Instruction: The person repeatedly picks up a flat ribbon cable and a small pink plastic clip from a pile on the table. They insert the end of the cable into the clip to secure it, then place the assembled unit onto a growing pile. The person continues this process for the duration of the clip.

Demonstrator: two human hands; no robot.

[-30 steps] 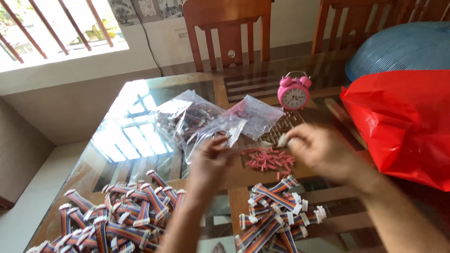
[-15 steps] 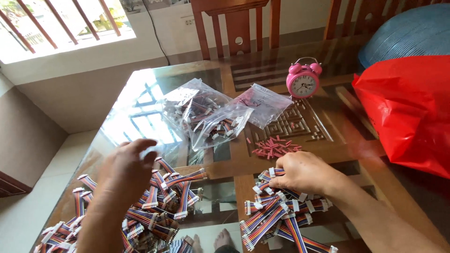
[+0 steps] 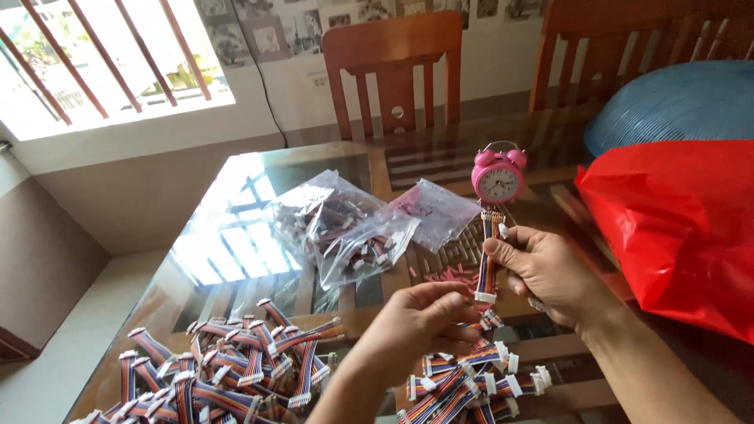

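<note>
My right hand [image 3: 542, 267] holds a short multicoloured ribbon cable [image 3: 488, 255] upright, with white connectors at both ends. My left hand [image 3: 420, 322] is just below it, fingertips touching the cable's lower connector. Under both hands lies a small pile of the same cables [image 3: 471, 385]. A larger pile of cables [image 3: 220, 369] lies at the lower left of the glass table [image 3: 236, 228]. A scatter of small pink pieces [image 3: 444, 275] sits on the table behind my hands.
Clear plastic bags of small parts [image 3: 345, 228] lie mid-table, with a pink alarm clock [image 3: 499, 177] behind. A red plastic bag [image 3: 675, 228] and a blue domed cover [image 3: 675, 102] fill the right side. Wooden chairs [image 3: 393, 71] stand at the far edge.
My right hand rose from the small pile with one cable. My left hand left the large pile and came across to the cable's lower end.
</note>
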